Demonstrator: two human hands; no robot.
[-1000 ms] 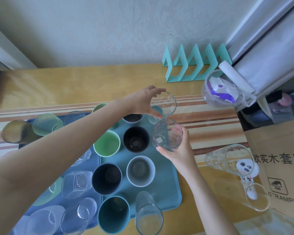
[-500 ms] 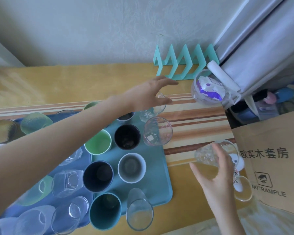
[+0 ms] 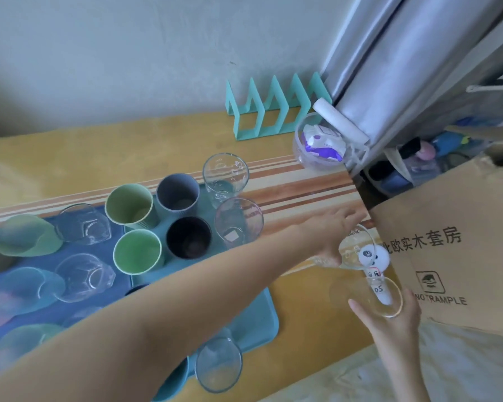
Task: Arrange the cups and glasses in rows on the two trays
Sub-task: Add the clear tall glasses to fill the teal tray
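Clear upper glass (image 3: 356, 252) lying sideways, mouth toward box (image 3: 447, 245), left fingers (image 3: 347, 218) wrapping it; right fingers (image 3: 360, 311) clasp lower glass (image 3: 346, 291), likewise sideways.

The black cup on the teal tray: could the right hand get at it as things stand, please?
Probably not easily: the left forearm stretches across between the right hand and the black cup, and that hand holds a clear glass lying on its side.
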